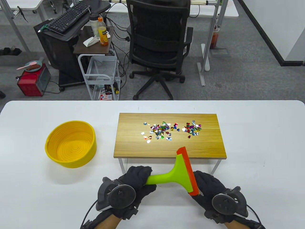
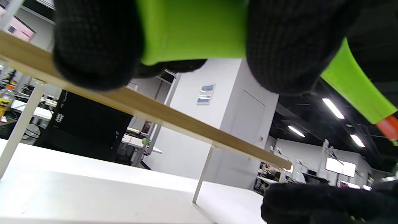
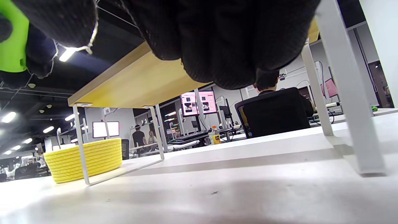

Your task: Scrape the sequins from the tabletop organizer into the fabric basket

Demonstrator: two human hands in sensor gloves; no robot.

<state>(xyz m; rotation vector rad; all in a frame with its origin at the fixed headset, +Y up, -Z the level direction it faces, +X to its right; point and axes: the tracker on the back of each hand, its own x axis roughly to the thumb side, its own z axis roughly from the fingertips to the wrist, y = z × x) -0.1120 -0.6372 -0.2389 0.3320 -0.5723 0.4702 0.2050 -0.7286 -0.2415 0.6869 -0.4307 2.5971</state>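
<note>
Shiny sequins (image 1: pixel 159 131) lie in two loose clusters, the second (image 1: pixel 192 128) to the right, on the wooden tabletop organizer (image 1: pixel 133 143), a low shelf on white legs. The yellow fabric basket (image 1: pixel 71 146) stands on the table to its left. It also shows in the right wrist view (image 3: pixel 84 158). My left hand (image 1: pixel 144 175) grips the handle of a green scraper (image 1: pixel 178 170) with an orange blade (image 1: pixel 189 174), held in front of the organizer's near edge. My right hand (image 1: pixel 199 182) touches the blade's near end. Whether it grips the blade is hidden.
The white table (image 1: pixel 257 148) runs around the organizer and basket. Beyond its far edge are an office chair (image 1: pixel 158 43) and a wire cart (image 1: pixel 102 74). The organizer's white legs (image 3: pixel 345 93) stand close to my right hand.
</note>
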